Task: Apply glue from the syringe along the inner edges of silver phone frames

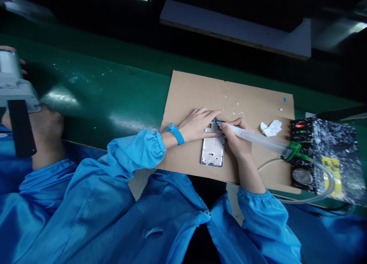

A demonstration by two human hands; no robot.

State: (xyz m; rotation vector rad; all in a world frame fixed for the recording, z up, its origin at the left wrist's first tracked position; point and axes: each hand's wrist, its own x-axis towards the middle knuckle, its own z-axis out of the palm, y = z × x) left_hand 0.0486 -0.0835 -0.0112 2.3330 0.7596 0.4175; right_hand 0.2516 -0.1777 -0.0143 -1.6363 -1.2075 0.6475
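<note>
A silver phone frame [212, 152] lies on a sheet of cardboard [189, 88]. My left hand [197, 125] grips the upper part of this frame, fingers over its top edge and thumb across its middle. In my right hand [238, 138] is a clear dispensing syringe [258, 139], pinched close to its tip. The tip points at the frame's upper end, near my left fingertips; whether it touches cannot be made out. A green adapter [291, 150] caps the syringe's back end, with a clear hose [332, 180] running from it.
On the right stands a black, paint-spattered dispenser box [329, 153] with a gauge [302, 176]. Crumpled white tissue [271, 128] and a small blue cap [285, 99] lie on the cardboard. At far left, a co-worker's hand [47, 126] is beside a grey-white device [17, 88] on the green bench [114, 92].
</note>
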